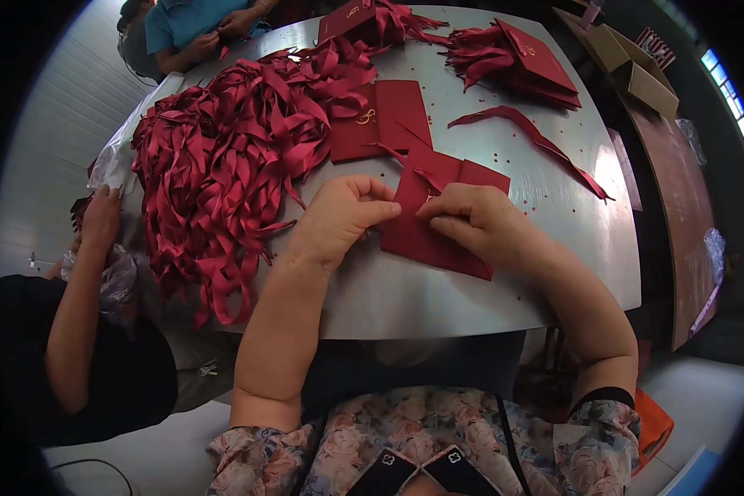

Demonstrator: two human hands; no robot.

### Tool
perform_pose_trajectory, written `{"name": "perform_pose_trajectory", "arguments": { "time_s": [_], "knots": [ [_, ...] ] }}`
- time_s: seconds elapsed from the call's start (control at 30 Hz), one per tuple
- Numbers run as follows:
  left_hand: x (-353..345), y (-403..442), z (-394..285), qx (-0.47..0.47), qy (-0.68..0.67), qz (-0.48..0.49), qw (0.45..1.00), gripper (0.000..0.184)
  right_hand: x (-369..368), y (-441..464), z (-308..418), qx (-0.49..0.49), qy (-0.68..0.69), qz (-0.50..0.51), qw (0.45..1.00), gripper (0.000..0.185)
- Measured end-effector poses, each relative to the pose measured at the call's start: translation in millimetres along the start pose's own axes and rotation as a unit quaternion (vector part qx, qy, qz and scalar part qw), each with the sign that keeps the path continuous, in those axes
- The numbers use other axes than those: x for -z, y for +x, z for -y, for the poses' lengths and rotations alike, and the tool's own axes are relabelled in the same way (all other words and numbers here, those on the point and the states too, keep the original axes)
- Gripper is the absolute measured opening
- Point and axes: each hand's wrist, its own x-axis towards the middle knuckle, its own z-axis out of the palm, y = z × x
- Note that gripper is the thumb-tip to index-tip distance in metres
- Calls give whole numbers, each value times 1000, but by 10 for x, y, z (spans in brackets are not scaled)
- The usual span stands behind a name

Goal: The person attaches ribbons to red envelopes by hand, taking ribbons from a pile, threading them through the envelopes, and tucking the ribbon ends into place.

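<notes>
A dark red folded card (446,241) lies at an angle on the metal table (372,298), with a short piece of red ribbon (428,175) at its upper part. My left hand (351,213) pinches at the card's left edge, thumb and forefinger close together. Over the card's middle is my right hand (471,217), its fingers bent and pressed together; what they hold is too small to make out. Just behind, another red card (401,116) with a gold emblem lies flat. A large heap of red ribbons (231,157) spreads left of my left hand.
Red cards with ribbons (533,62) are stacked at the back right, others (347,21) at the back. A loose ribbon (537,136) lies on the right. One person (194,29) works across the table, another (99,223) at the left. Cardboard boxes (636,74) stand beyond.
</notes>
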Motion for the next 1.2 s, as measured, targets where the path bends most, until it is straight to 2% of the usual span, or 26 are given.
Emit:
{"name": "perform_pose_trajectory", "arguments": {
  "time_s": [0.07,0.17,0.2,0.27,0.4,0.47,0.57,0.6,0.67,0.77,0.9,0.97,1.0,1.07,1.2],
  "knots": [
    [36,6,17,14,16,25,999,16,-87,-9,-46,-81,141,-3,987,22],
    [45,-2,8,23,5,49,999,20,-20,-27,-1,-104,145,24,984,24],
    [50,6,0,23,-11,51,998,20,-1,-29,-9,-103,144,24,984,24],
    [60,6,-2,23,-28,53,998,20,25,-28,-22,5,72,53,996,22],
    [66,22,28,35,-130,77,988,22,14,-18,19,-5,74,39,996,19],
    [72,19,20,32,-161,87,983,23,20,-15,26,-92,195,11,976,17],
    [43,-30,-32,43,-186,86,978,22,46,11,36,-120,257,-11,959,17],
    [29,-34,-26,39,-191,72,978,21,56,20,64,-119,253,-11,960,17],
    [12,-19,7,34,-198,62,978,21,67,39,134,-189,300,-37,934,16],
    [2,33,96,25,-226,55,972,19,95,85,278,-245,283,-59,926,14],
    [-14,51,121,4,-262,87,961,17,-6,76,268,-213,250,-88,940,14],
    [-34,39,106,-1,-273,96,957,16,-92,62,183,-41,91,-141,985,14],
    [-51,17,84,-21,-271,91,958,17,-127,59,156,-41,89,-142,985,14],
    [-77,-19,53,-40,-268,88,959,18,-183,60,125,14,-1,-187,982,13],
    [-100,-37,60,-87,-199,37,975,24,-253,63,154,-15,-26,-197,980,11]
  ]
}}
